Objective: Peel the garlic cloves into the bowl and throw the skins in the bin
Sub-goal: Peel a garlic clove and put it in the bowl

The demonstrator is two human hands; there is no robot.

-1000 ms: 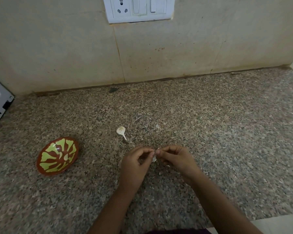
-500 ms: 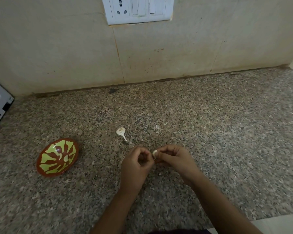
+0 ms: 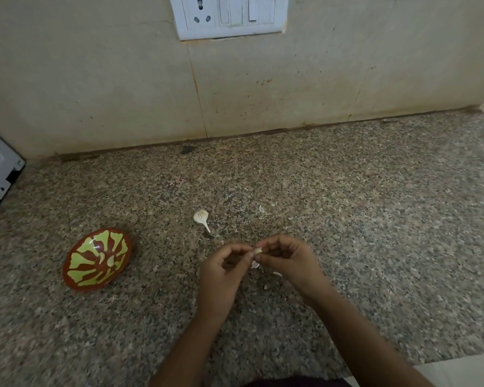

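Both hands, left (image 3: 224, 270) and right (image 3: 287, 261), pinch one garlic clove (image 3: 258, 250) between curled fingers (bowl (image 3: 97, 259) lies well left).

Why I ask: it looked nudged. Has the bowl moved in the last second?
No. The bowl keeps its place left of the garlic stalk lying on the counter, with the same gap between them.

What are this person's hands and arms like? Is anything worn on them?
Nothing is worn on them. The left hand and the right hand are bare: no gloves and no rings that I can see. Both forearms are bare too, with no sleeve, watch or bangle in view. A strip of dark maroon clothing shows at the bottom edge.
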